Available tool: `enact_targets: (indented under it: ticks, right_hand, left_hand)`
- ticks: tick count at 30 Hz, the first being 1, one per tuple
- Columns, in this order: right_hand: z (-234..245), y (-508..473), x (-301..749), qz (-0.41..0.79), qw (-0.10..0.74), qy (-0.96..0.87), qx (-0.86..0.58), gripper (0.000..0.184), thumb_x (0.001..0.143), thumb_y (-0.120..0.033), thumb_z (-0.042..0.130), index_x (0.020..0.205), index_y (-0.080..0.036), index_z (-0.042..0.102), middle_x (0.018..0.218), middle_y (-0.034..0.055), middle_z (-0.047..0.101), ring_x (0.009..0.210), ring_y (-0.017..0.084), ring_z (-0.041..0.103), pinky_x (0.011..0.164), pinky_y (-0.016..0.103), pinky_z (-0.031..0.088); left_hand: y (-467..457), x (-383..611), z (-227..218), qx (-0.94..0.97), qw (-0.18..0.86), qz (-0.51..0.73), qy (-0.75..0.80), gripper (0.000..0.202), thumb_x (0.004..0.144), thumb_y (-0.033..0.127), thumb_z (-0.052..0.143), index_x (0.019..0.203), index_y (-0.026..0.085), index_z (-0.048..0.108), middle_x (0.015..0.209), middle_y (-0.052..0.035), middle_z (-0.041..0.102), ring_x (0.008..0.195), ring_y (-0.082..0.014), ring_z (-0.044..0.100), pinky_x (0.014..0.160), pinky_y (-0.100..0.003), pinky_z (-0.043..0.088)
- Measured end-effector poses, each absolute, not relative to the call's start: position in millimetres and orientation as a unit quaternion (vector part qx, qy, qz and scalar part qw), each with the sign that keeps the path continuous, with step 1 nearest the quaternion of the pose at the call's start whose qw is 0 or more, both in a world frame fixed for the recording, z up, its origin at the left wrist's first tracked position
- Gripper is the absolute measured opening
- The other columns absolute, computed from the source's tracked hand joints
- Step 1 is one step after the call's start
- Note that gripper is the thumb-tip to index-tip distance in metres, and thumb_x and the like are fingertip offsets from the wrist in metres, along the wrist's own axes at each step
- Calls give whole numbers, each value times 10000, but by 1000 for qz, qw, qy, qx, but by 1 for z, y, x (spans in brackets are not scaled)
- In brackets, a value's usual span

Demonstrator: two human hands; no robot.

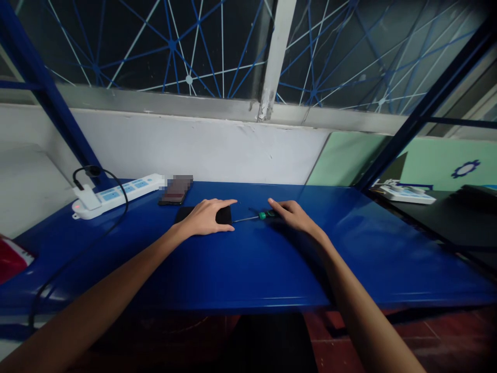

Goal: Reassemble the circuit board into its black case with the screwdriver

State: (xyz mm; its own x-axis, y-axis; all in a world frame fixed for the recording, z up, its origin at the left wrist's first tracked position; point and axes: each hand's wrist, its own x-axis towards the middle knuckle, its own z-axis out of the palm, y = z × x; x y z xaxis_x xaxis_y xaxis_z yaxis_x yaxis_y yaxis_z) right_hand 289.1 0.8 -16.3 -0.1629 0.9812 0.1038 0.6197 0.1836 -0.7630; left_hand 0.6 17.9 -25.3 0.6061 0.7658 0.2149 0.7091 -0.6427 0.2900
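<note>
Your left hand (207, 217) lies palm down on a flat black slab (224, 214) near the middle of the blue bench (248, 269). Its fingers are stretched out and pressed together, pointing to the right, and they rest on top of the slab rather than pinching it. The slab's dark edges show on either side of your hand.

Just to the right lies the screwdriver (252, 217), flat on the bench. Its thin shaft points left, with the tip at the slab's right edge close to your left fingertips. Your right hand (295, 215) covers the handle, and only the green collar shows past your fingers (274, 203). They are laid over the handle and loosely bent, but you cannot tell whether they close around it from below.

Behind your left hand, a phone (176, 190) lies flat, its upper part blurred. Beside it at the bench's back left is a white power strip (124, 191). A white plug (88, 197) sits in the socket at its far left end, and a black cable (77, 254) loops out of the plug and runs forward off the bench's front edge. A red thing (11, 259) shows at the left edge. On the dark table to the right, well apart from your hands, rests a white device (406, 193).
</note>
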Motion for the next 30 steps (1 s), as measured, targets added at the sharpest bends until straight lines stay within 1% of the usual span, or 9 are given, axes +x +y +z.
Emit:
enact_targets:
  ticks: [4,6,11,13,17,20,24,27,30]
  right_hand:
    - [-12,-4,293,442,283,-656,-542,402,746,-550,668,897,-227,482,507,-85,387,422,74,259,407,236,172]
    - [-12,-4,293,435,287,-654,-548,412,723,-548,691,871,-222,485,496,-81,402,414,78,289,402,237,193]
    - [-17,1,288,275,317,-700,-578,541,800,-656,516,546,-190,413,497,-46,348,471,77,299,451,250,212]
    - [-16,1,286,287,335,-698,-564,519,822,-645,495,583,-190,422,506,-55,328,471,72,276,449,246,201]
    - [-14,-3,290,422,319,-658,-535,404,738,-548,677,863,-218,480,484,-91,382,401,70,284,391,230,201]
    - [-15,-2,292,422,312,-664,-533,408,727,-553,687,803,-210,481,492,-61,451,393,76,350,383,235,232]
    - [-15,-3,289,375,286,-683,-558,501,802,-650,531,612,-195,446,469,-29,441,392,77,374,397,247,260]
    - [-9,-7,288,429,283,-661,-547,417,774,-603,607,738,-204,490,452,-77,366,377,70,304,378,237,211]
    - [-6,-9,289,472,284,-648,-526,417,702,-508,727,872,-221,476,470,-90,417,367,72,311,371,232,204]
  left_hand:
    - [19,0,-26,888,91,161,421,859,733,673,606,1461,326,308,1241,-127,599,1094,-344,559,845,-468,461]
    - [20,-1,-27,889,92,165,418,865,731,669,610,1463,322,307,1232,-125,604,1089,-342,562,847,-467,462]
    - [22,-1,-31,892,88,171,409,852,734,652,618,1460,323,314,1259,-115,598,1137,-346,544,887,-479,446]
    - [22,-1,-31,893,89,171,407,845,737,649,621,1457,327,318,1305,-106,574,1176,-344,523,915,-483,432]
    - [22,-1,-29,897,92,170,398,773,753,625,631,1425,346,373,1364,-55,543,1228,-313,493,971,-462,403]
    - [21,-1,-28,896,95,181,395,737,747,623,644,1396,354,420,1358,-31,550,1222,-293,502,981,-444,403]
    - [21,-1,-29,896,99,189,391,731,742,624,650,1382,336,446,1345,-41,562,1200,-281,522,975,-431,413]
    - [21,0,-29,896,98,183,391,729,746,619,647,1385,332,444,1343,-52,562,1204,-290,517,968,-443,415]
    - [20,0,-29,896,98,177,395,731,750,614,646,1391,334,435,1353,-54,553,1218,-302,503,971,-461,409]
